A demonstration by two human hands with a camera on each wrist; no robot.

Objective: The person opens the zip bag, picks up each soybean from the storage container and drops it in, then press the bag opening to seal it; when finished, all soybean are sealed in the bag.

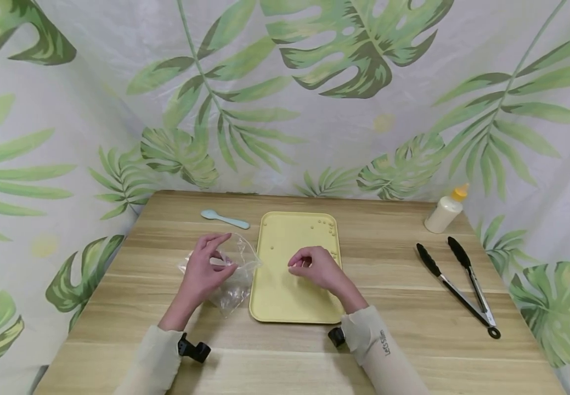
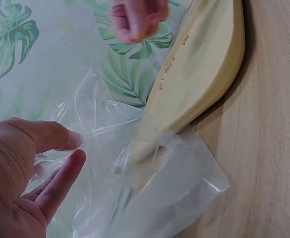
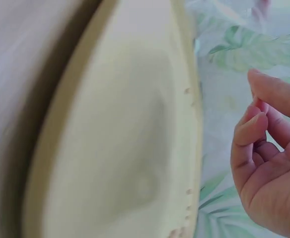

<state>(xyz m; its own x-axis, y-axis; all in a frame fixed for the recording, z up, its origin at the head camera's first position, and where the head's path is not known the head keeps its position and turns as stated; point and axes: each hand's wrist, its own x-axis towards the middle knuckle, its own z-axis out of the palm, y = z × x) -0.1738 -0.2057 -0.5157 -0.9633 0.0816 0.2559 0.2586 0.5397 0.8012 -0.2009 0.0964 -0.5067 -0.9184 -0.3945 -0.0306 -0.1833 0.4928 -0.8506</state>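
My left hand [image 1: 206,269] holds a clear plastic bag [image 2: 184,193], with thumb and forefinger at its edge in the left wrist view. The bag [image 1: 232,299] lies against the left side of a yellow tray [image 1: 289,302]. Above the tray is my right hand [image 1: 318,269], its fingers bent and the thumb brought near the forefinger. In the right wrist view the right hand [image 3: 269,158] shows no clear object at the fingertips; a tiny one could be hidden. Small tan balls [image 1: 331,225] sit mostly along the tray's far right edge.
A pale blue spoon [image 1: 225,219] lies behind the bag. On the right are black-tipped tongs [image 1: 467,296], spread apart, and a bottle with an orange nozzle [image 1: 444,214]. A leaf-patterned cloth [image 1: 324,131] hangs behind the wooden table [image 1: 378,230].
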